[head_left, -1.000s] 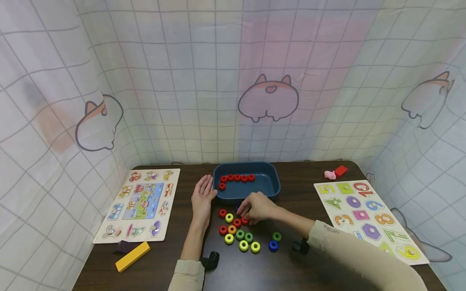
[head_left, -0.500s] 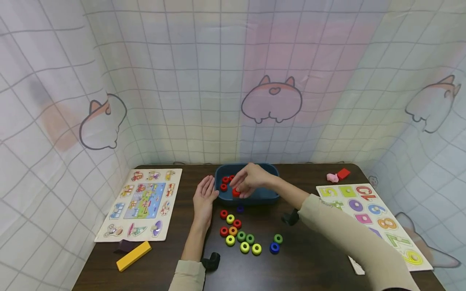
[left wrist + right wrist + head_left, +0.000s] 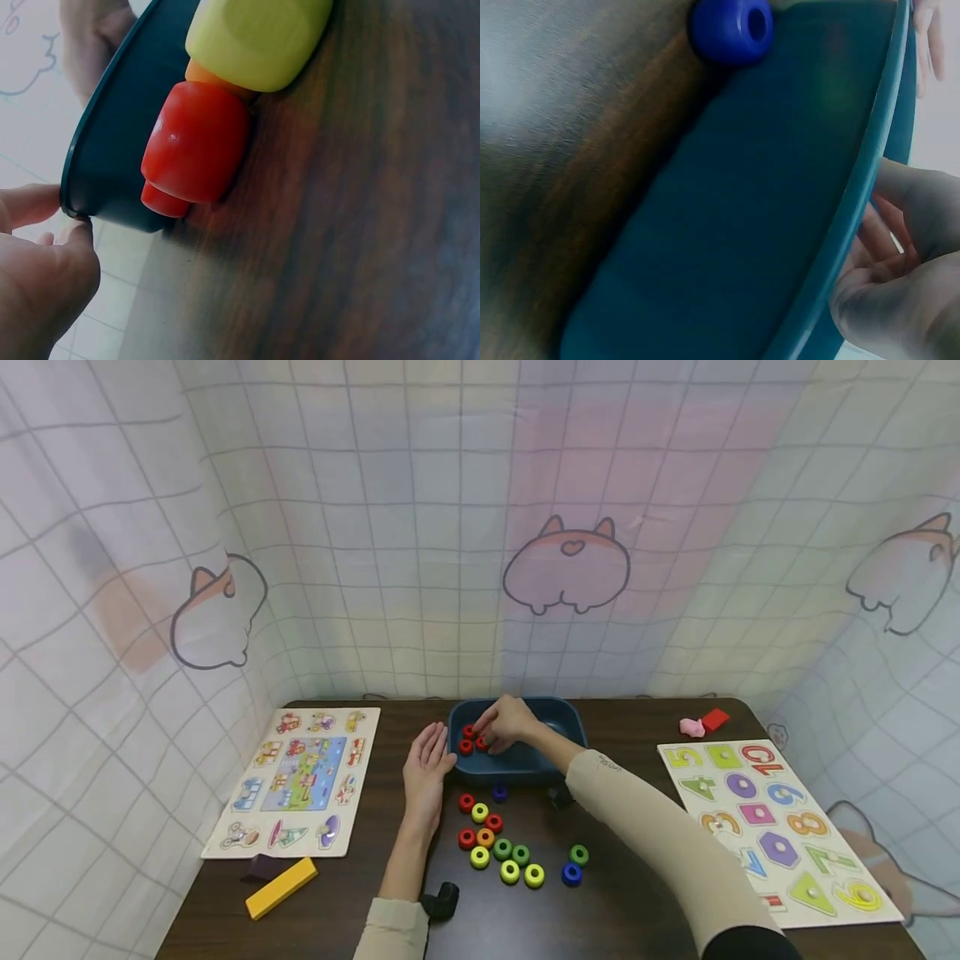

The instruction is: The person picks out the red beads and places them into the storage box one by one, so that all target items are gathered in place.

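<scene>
Left hand (image 3: 425, 772) lies palm up, fingers straight, touching the left rim of the blue tray (image 3: 517, 766); nothing grasped. Right hand (image 3: 510, 724) reaches into the tray, thumb and finger pinching a red bead (image 3: 482, 744), just beside another red bead (image 3: 466, 747) in the tray's left part. One more red shows behind; anything further under the hand is hidden. Dark blue bead (image 3: 499, 793) sits on the surface (image 3: 615, 927) right by the tray's front wall. Nearer the person: loose red, yellow, orange and green beads in a cluster; green bead (image 3: 579, 855) and bright blue bead (image 3: 572, 874) apart to the right. Picture puzzle (image 3: 303, 777) far left, yellow block (image 3: 281, 888) near its front edge. Number puzzle (image 3: 750, 837) far right, pink piece (image 3: 692, 727) and red block (image 3: 716, 719) behind it.
</scene>
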A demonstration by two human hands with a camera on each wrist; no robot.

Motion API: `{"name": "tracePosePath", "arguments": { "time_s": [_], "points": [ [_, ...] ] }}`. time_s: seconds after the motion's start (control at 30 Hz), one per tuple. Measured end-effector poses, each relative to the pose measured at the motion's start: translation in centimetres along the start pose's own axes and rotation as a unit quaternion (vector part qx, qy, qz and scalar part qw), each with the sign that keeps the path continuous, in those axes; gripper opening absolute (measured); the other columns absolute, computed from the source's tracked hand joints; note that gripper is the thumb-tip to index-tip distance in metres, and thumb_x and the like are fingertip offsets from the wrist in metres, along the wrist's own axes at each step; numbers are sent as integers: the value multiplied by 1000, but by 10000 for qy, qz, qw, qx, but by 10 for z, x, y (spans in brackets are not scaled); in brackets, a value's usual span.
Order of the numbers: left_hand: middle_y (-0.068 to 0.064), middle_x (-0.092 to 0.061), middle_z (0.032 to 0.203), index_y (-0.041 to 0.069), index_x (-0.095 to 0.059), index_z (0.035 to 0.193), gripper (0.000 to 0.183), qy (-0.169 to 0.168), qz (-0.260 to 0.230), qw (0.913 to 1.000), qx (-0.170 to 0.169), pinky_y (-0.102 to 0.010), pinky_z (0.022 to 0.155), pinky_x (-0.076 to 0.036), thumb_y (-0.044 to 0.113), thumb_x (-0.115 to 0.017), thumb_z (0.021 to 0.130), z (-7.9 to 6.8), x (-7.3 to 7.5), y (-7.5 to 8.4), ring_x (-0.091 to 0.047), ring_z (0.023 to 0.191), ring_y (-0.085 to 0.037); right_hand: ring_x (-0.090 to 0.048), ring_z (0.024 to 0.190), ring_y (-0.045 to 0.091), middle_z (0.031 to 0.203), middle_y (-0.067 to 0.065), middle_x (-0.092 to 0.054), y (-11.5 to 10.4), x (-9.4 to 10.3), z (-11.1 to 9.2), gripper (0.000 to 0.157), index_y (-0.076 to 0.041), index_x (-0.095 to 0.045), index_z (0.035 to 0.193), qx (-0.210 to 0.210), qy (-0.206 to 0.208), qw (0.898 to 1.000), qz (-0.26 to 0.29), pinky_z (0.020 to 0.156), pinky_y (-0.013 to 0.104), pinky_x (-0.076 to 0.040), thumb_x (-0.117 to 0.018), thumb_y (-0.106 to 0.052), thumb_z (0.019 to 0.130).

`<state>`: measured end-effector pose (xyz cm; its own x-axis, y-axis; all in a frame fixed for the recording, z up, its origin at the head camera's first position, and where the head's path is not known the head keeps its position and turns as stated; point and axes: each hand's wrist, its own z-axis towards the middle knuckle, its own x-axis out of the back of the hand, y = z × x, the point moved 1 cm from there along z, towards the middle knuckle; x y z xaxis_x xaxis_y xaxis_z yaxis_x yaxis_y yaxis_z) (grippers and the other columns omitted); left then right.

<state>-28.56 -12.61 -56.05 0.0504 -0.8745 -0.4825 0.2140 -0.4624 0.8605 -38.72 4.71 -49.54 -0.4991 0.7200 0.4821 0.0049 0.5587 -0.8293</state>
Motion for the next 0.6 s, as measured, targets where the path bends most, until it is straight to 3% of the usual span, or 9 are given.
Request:
{"name": "tracePosePath", "arguments": {
  "time_s": [0.13,0.3,0.47,0.6],
  "points": [
    [-13,-39,151,5,-38,146,60,12,-78,9999,77,-40,114,-31,-16,-53,91,0,-1,5,-38,141,-22,-73,79,31,104,17,-72,-6,5,-16,30,-2,-74,110,351,105,9993,-121,68,44,-61,-73,7,80],
    [-11,-41,151,3,-36,147,61,72,-6,10000,13,-30,109,-38,-16,-53,91,1,-1,2,-38,141,-22,-73,78,30,97,15,-74,-19,12,-58,22,-4,-75,106,994,-72,9946,-297,66,40,-61,-72,0,85],
    [-13,-39,152,3,-35,148,62,58,55,10000,-20,-35,111,-35,-16,-53,91,1,-2,1,-37,141,-23,-73,74,29,90,11,-75,-4,-2,-97,16,-5,-77,100,974,-658,9927,-258,64,41,-61,-75,-6,85],
    [-13,-39,152,6,-39,146,61,98,65,9999,6,-41,113,-32,-16,-54,91,-1,-2,0,-39,140,-21,-72,72,29,87,7,-75,14,-21,-113,16,-7,-78,99,960,-928,9904,-358,62,42,-61,-77,-7,83]
  ]
}}
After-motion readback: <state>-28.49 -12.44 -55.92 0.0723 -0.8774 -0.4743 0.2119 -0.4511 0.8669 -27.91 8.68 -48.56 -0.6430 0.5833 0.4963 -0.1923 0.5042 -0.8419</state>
